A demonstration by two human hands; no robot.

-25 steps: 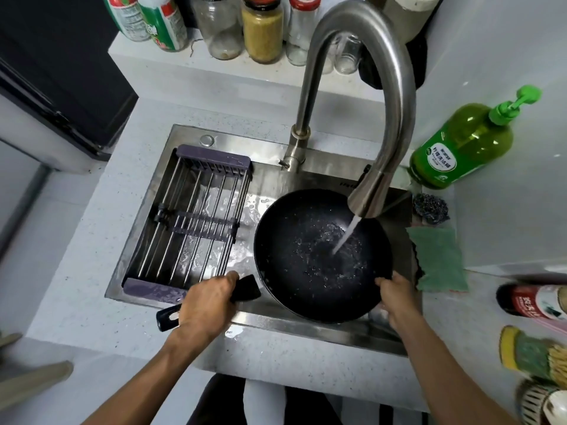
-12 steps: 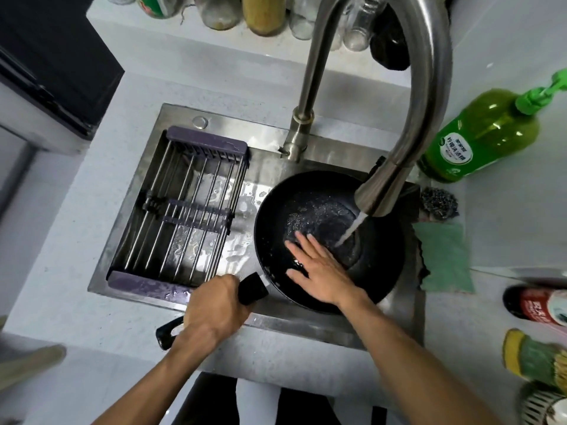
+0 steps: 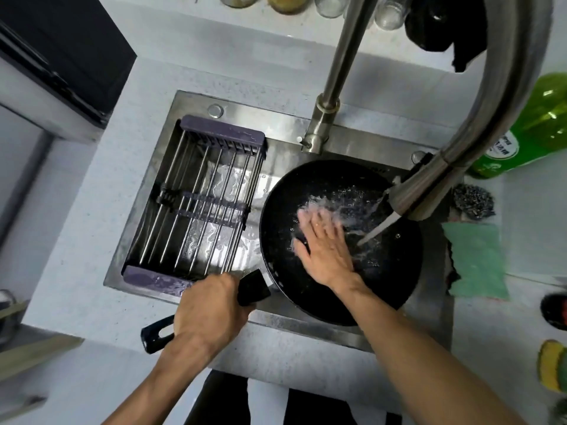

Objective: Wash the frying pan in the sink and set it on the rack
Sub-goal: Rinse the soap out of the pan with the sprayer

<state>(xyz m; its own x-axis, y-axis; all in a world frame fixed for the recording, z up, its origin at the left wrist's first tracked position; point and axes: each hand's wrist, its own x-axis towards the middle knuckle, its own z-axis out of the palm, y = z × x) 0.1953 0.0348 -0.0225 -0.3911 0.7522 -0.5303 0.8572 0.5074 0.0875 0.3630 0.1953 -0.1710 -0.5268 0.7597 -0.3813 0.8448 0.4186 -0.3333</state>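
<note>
I see the pan (image 3: 395,271) sitting in the right half of the sink (image 3: 288,130), tilted a little, its black handle (image 3: 253,286) running out toward 7 o'clock over the sink's front edge. My left hand (image 3: 208,311) is closed in a fist around that handle, with the looped end of the handle sticking out below my wrist. My right hand (image 3: 325,250) lies flat inside the pan, fingers (image 3: 310,219) spread and pointing to 11 o'clock, palm pressed on the pan's floor; it holds nothing. The fingertips are blurred and water splashes white around them.

The tap (image 3: 478,118) arches in from 12 o'clock and its spout ends over the pan's 2 o'clock rim. A stream of water (image 3: 377,228) falls from it into the pan, just to the 3 o'clock side of my right hand.

The rack (image 3: 221,133) spans the left half of the sink, at 9 o'clock from the pan, steel bars between two purple end pieces, wet sink floor showing below. Its near end piece lies just beside my left hand.

On the counter at 3 o'clock from the pan I see a green cloth (image 3: 475,259), a steel scourer (image 3: 472,200) just beyond it, and a green soap bottle (image 3: 527,136) behind the tap.
</note>
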